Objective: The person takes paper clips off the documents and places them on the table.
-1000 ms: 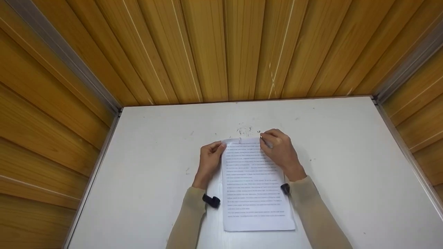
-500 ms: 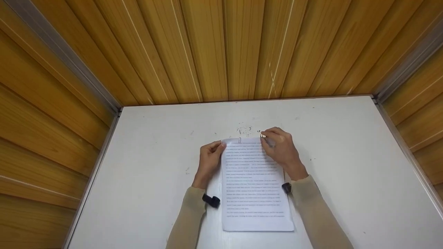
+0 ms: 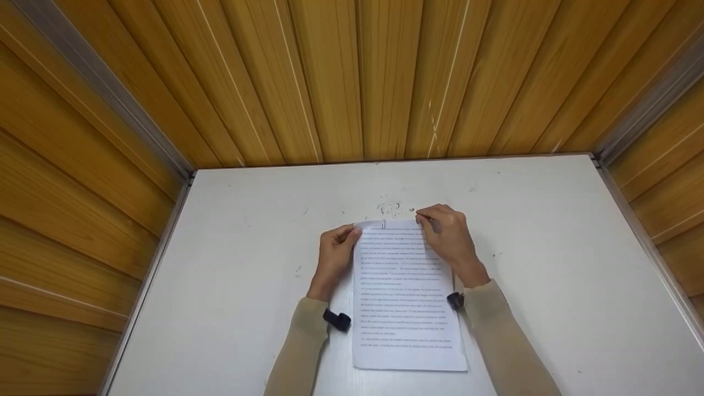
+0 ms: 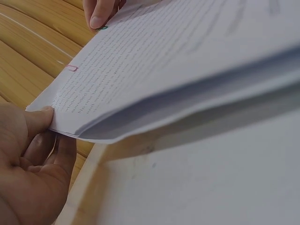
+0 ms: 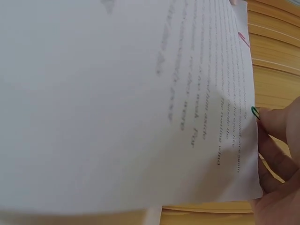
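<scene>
A stack of printed paper sheets [image 3: 404,297] is held with its top edge raised off the table. My left hand [image 3: 334,250] pinches the top left corner between thumb and fingers. A red paper clip [image 3: 384,224] sits on the top edge, left of the middle; it also shows in the left wrist view as a pinkish clip [image 4: 71,68]. At the top edge further right, my right hand [image 3: 448,234] pinches a green paper clip [image 5: 255,112], which is at the paper's edge. In the left wrist view the sheets gape apart along the left side.
The white table [image 3: 231,286] carries dark specks and scuff marks [image 3: 389,208] beyond the paper. Wood-patterned panels [image 3: 330,82] wall it in at the back and sides. Black wrist straps [image 3: 336,319] sit at both sleeve cuffs.
The right hand has shifted slightly to the right along the top edge, and the clip in its fingers shows less than half a second ago. The left hand keeps its hold on the corner.
</scene>
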The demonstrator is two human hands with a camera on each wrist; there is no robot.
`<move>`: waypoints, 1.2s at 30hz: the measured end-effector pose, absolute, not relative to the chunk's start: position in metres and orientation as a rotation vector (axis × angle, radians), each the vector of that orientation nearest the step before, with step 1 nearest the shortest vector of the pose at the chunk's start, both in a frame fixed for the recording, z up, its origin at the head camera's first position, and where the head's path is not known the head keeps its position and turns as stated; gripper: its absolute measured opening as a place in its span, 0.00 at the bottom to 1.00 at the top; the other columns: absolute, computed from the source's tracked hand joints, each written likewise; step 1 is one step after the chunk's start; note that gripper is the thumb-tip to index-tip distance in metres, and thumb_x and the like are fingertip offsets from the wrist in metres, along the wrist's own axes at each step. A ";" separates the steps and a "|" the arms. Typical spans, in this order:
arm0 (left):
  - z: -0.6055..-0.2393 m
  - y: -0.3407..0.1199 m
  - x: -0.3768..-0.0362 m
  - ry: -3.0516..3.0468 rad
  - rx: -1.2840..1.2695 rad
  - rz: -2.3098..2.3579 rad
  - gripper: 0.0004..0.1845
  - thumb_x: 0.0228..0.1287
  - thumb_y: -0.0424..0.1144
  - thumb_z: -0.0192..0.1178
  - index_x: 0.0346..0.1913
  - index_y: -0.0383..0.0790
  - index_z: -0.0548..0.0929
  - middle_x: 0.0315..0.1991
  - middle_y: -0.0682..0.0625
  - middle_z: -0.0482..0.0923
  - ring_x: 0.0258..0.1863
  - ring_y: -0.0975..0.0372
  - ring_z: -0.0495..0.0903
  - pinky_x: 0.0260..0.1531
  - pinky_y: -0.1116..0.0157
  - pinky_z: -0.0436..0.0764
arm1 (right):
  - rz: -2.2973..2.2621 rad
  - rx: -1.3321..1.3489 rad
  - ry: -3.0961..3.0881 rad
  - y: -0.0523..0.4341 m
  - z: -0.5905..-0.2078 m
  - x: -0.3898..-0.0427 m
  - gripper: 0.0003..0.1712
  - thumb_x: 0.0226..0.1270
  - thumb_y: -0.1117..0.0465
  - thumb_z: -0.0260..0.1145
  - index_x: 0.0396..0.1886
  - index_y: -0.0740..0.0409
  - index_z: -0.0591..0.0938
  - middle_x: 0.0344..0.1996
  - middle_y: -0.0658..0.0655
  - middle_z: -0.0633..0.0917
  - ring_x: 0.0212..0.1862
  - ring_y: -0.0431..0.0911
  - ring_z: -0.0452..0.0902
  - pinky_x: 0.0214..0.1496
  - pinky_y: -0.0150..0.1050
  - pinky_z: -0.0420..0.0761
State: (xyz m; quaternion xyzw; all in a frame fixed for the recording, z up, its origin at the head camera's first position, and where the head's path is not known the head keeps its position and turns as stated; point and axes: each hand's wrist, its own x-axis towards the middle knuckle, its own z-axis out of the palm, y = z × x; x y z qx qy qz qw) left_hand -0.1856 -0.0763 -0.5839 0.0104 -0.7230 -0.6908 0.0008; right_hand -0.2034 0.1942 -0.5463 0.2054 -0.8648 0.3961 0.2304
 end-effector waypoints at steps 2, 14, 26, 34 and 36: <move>-0.585 -0.076 -0.185 -2.275 0.037 -2.165 0.13 0.79 0.38 0.64 0.58 0.37 0.90 0.45 0.46 0.92 0.38 0.59 0.88 0.39 0.68 0.83 | 1.103 0.557 -2.382 0.194 -0.548 -0.203 0.06 0.73 0.70 0.72 0.44 0.68 0.91 0.39 0.62 0.92 0.44 0.54 0.91 0.48 0.47 0.89; -0.583 -0.076 -0.185 -2.283 0.049 -2.148 0.13 0.79 0.39 0.64 0.57 0.39 0.91 0.44 0.47 0.92 0.37 0.59 0.87 0.38 0.68 0.83 | 1.253 0.429 -2.469 0.193 -0.547 -0.200 0.06 0.76 0.67 0.70 0.46 0.62 0.91 0.43 0.58 0.93 0.46 0.48 0.90 0.52 0.37 0.84; -0.584 -0.078 -0.186 -2.270 -0.015 -2.154 0.13 0.79 0.37 0.64 0.57 0.34 0.90 0.44 0.42 0.92 0.36 0.60 0.88 0.38 0.69 0.83 | 1.335 0.398 -2.450 0.193 -0.545 -0.203 0.05 0.75 0.66 0.72 0.44 0.61 0.92 0.41 0.57 0.93 0.43 0.50 0.89 0.49 0.27 0.79; -0.585 -0.079 -0.187 -2.281 0.001 -2.159 0.13 0.79 0.37 0.64 0.58 0.34 0.90 0.44 0.43 0.92 0.36 0.61 0.87 0.38 0.69 0.83 | 1.405 0.304 -2.465 0.198 -0.542 -0.203 0.06 0.76 0.67 0.70 0.46 0.61 0.91 0.41 0.57 0.93 0.43 0.49 0.87 0.46 0.26 0.79; -0.585 -0.079 -0.187 -2.283 0.007 -2.160 0.13 0.79 0.37 0.64 0.58 0.34 0.90 0.44 0.43 0.92 0.36 0.61 0.87 0.39 0.69 0.83 | 1.406 0.276 -2.459 0.200 -0.542 -0.203 0.06 0.76 0.67 0.70 0.46 0.61 0.91 0.41 0.57 0.93 0.43 0.49 0.87 0.45 0.26 0.79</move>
